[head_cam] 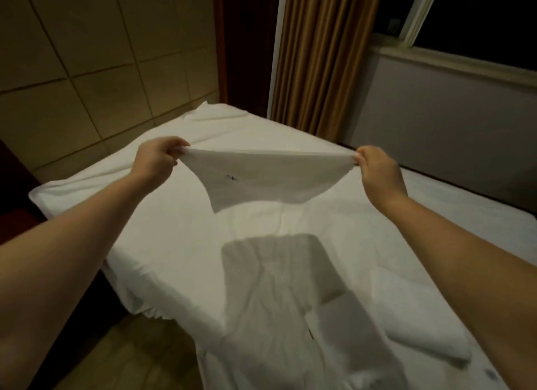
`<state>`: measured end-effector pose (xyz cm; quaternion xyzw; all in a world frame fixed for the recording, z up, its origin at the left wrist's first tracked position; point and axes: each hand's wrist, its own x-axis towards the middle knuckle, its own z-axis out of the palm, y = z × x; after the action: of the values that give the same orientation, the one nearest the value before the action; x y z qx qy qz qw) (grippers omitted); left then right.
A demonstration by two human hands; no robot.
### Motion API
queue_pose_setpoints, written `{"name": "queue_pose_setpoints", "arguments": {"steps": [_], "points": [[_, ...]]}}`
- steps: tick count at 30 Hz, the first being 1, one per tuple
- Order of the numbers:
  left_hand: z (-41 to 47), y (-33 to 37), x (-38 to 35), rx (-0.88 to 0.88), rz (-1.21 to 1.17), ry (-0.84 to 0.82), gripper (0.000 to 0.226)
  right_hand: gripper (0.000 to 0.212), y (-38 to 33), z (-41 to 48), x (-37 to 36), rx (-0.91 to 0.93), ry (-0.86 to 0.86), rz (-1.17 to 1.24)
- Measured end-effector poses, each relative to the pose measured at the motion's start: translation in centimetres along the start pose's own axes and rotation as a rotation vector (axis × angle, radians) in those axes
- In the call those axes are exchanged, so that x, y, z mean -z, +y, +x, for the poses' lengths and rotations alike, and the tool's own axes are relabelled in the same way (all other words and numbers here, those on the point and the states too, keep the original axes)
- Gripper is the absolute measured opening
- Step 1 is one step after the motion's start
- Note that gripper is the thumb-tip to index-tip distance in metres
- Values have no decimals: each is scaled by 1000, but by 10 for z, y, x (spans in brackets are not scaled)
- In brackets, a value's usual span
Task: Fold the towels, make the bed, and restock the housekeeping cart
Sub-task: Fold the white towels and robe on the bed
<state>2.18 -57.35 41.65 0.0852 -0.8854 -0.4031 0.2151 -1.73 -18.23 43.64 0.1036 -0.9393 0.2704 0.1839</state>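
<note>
towel (270, 174) one, pinched by left hand (155, 161), right hand (377, 171), two.

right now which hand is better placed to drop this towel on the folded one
Right, probably. The folded towel lies on the bed under the right forearm. Left hand and right hand each pinch a top corner of the held towel.

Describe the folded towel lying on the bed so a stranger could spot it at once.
Start at the white bed filling the middle of the view. On its near right part lies the folded towel. Unlike the thin cloth stretched in the air between the left hand and right hand, it is a thick, compact bundle that no hand touches.
</note>
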Motion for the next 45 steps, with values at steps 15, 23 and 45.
{"name": "queue_pose_setpoints", "arguments": {"steps": [15, 23, 45], "points": [[-236, -163, -82, 562, 372, -807, 19, 19, 112, -258, -150, -363, -738, 26], [-180, -189, -108, 534, 170, -644, 10, 22, 118, -203, -194, -282, -521, -7], [-115, -312, -246, 814, 23, -291, 50, 58, 166, -126, -380, -781, -449, 130]]}}
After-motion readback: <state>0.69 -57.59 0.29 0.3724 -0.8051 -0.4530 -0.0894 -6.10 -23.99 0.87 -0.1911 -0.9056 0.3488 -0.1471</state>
